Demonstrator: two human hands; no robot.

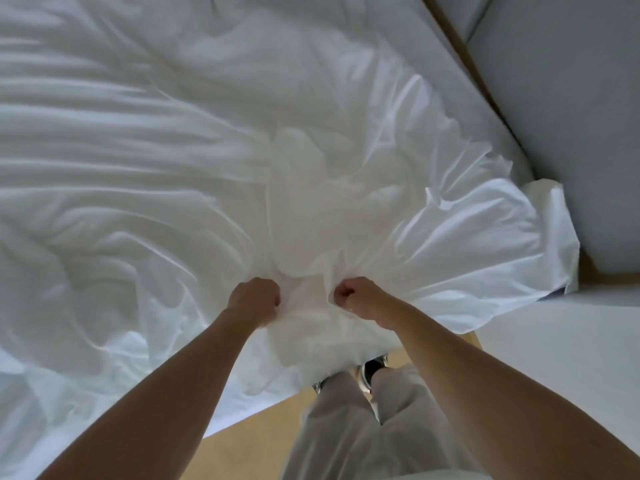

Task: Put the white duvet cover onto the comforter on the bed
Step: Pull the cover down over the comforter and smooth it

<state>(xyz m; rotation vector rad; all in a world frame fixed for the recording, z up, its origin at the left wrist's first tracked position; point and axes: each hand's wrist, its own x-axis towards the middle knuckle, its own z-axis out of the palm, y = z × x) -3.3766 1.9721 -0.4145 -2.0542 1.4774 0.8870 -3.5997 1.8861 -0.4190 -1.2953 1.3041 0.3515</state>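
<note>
Gripping now: the left hand [258, 299] and the right hand [353, 297] are both curled tight, and each squeezes a bunch of the white duvet cover [138, 150]. The two hands are near each other at the near edge of the bed [433, 64].
Duvet cover: it lies wrinkled over most of the bed. Its near edge hangs off the side, above the floor [242, 445].
Comforter: I think it is the creamy, puffy patch [311, 209] just past the hands, under the thin cloth. I cannot tell how far it reaches inside the cover.
How far along: it looks partly done, because the cloth is bunched and not flat.
Slip risk: the cloth looks thin and smooth. A hard tug could make it slide out of a fist.
Lump risk: the fists may hold only the cover and not the comforter inside. Then a pull or shake would move the cover and leave the comforter balled up in the middle.
Corner risk: the loose corner [550, 230] on the right sticks out past the bed. A pull toward the body could drag it down to the floor.
Feet risk: the hanging edge is close to the shoes [372, 368]. A step on it could yank it away or make it dirty.
</note>
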